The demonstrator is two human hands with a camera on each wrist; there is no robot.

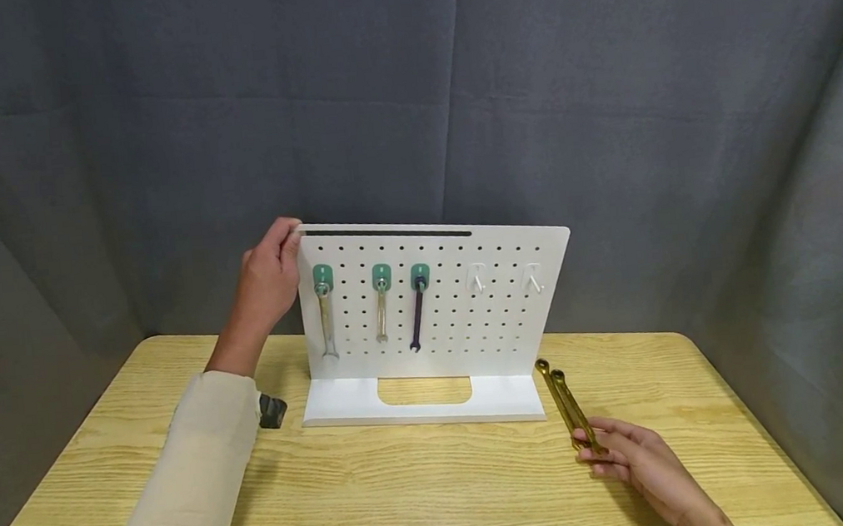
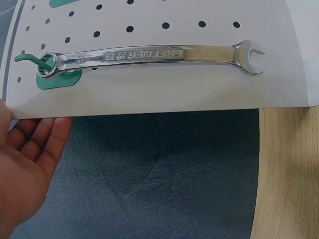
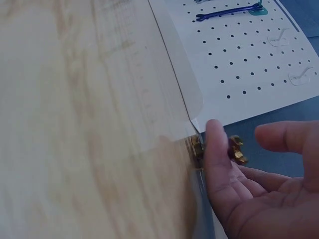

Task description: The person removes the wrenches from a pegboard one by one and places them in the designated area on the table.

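My left hand (image 1: 269,268) grips the upper left corner of a white pegboard (image 1: 456,310), fingers behind it in the left wrist view. Near that hand a silver combination wrench (image 2: 149,56) hangs by its ring end from a green hook (image 2: 60,79). A shorter silver wrench (image 1: 381,317) and a dark purple wrench (image 1: 418,317) hang from green hooks farther right. At the board's lower right, my right hand (image 1: 646,465) holds two gold wrenches (image 1: 573,404) by their lower ends, ring ends pointing toward the board. Fingers partly hide them in the right wrist view.
Two clear hooks (image 1: 477,279) without wrenches are on the pegboard's right half. The board's white base (image 1: 501,402) stands on a wood-grain table (image 1: 410,481). Beside the left sleeve lies a small black object (image 1: 272,411). Grey curtains (image 1: 376,91) surround the table's back and sides.
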